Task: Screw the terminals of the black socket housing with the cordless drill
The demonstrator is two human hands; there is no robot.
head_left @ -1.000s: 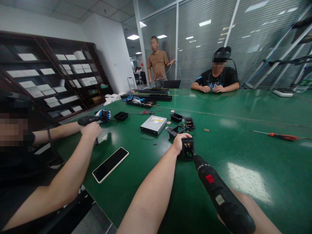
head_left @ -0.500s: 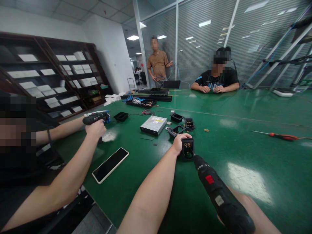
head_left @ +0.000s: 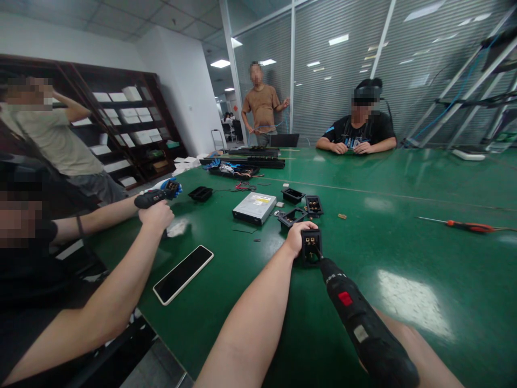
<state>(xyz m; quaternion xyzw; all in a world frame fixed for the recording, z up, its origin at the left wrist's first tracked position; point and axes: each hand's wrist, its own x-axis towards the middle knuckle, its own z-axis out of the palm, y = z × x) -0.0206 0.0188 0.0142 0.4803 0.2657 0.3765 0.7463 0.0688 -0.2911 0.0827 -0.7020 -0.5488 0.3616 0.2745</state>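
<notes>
My left hand [head_left: 299, 237] grips a black plastic terminal box [head_left: 312, 256] by its upper left side, holding it tilted up at the table. Brass-coloured terminals show inside its recess. In my right hand [head_left: 374, 345], mostly hidden behind the tool, is a black cordless drill [head_left: 363, 323] with a red switch. The drill's bit reaches into the lower right of the box, at the terminals; its exact seat is too small to make out. Just beyond my left hand lie an open black frame [head_left: 292, 216], a box with brass terminals [head_left: 314, 205] and another black box [head_left: 293, 194].
A silver disc drive [head_left: 255, 208] and a phone [head_left: 183, 275] lie left of the box. An orange-handled screwdriver [head_left: 470, 226] is far right. At left, a co-worker's hand [head_left: 156, 218] holds another drill [head_left: 152, 198]. Black strips and wires [head_left: 242, 161] lie at the back.
My hands, the box and my drill hold nearly the same place. Another person has come into view at the far left. The co-worker's drill at left has shifted slightly.
</notes>
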